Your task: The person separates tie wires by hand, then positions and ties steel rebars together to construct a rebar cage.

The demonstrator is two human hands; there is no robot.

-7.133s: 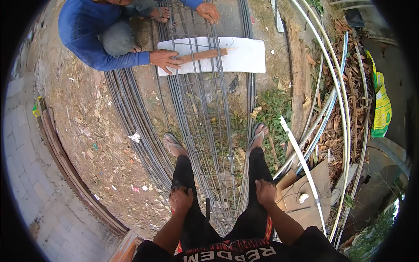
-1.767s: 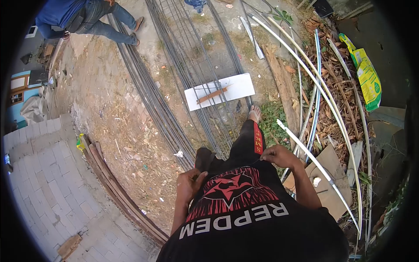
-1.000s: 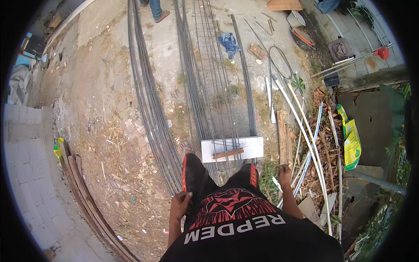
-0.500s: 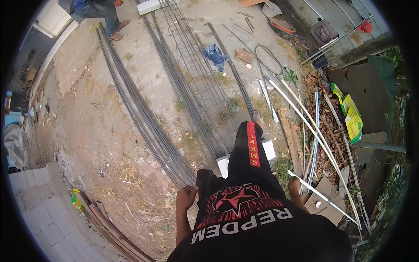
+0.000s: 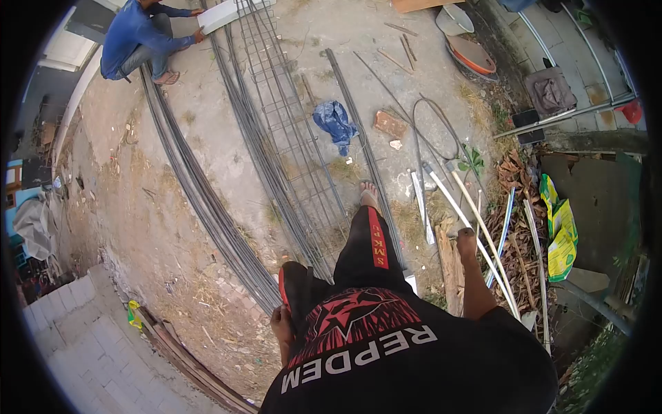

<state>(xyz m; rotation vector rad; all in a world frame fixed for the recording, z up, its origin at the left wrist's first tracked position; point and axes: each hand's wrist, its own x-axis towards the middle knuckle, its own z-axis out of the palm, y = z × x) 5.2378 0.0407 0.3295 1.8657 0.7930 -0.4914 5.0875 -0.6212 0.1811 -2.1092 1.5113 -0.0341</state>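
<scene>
My left hand [image 5: 281, 323] hangs beside my left thigh, fingers curled in, near the black trousers [image 5: 303, 293]; nothing shows in it. Out to the right, my right hand [image 5: 467, 243] is loosely closed above the white pipes [image 5: 493, 248] lying on the ground, and I see nothing in its fingers. My forward foot [image 5: 369, 194] is between a long rebar cage [image 5: 289, 124] and a thin bundle of steel bars [image 5: 355, 110]. Left of the cage lie more long steel bars [image 5: 200, 207].
A co-worker in blue [image 5: 141, 38] squats at the far left, hands on a white block [image 5: 224, 15] under the bars. Ahead lie a blue plastic bag [image 5: 334, 124], a brick [image 5: 390, 124] and a looped hose [image 5: 441, 121]. Planks [image 5: 183, 352] lie at lower left.
I have stepped forward along the cage. My right hand has swung forward and my left hand has drawn back slightly. The co-worker now shows more fully, with hands at the white block.
</scene>
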